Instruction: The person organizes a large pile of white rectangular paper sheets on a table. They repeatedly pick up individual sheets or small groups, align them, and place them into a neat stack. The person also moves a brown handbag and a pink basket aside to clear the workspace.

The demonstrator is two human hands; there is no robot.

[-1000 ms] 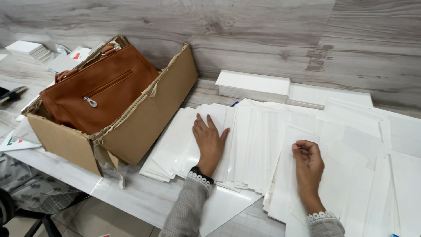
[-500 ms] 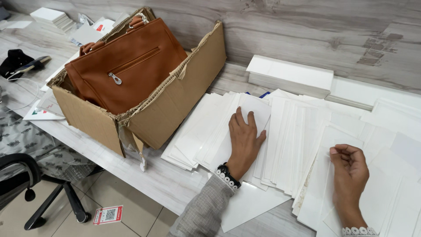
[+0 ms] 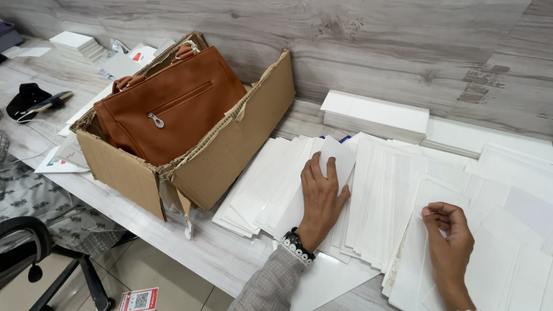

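White paper cards (image 3: 380,190), fanned right of the torn cardboard box (image 3: 230,155), could slide: left hand (image 3: 319,198) presses one with spread fingers; right hand (image 3: 449,239) pinches an edge.

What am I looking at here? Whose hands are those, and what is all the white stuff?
The camera sits on a person's head and looks down, so these are that person's own two hands. The left hand lies flat on a spread of white cards that covers the pale table. The right hand is curled, pinching the edge of one white card. To the left stands a torn cardboard box with a brown handbag inside. Behind the cards lies a neat white stack.
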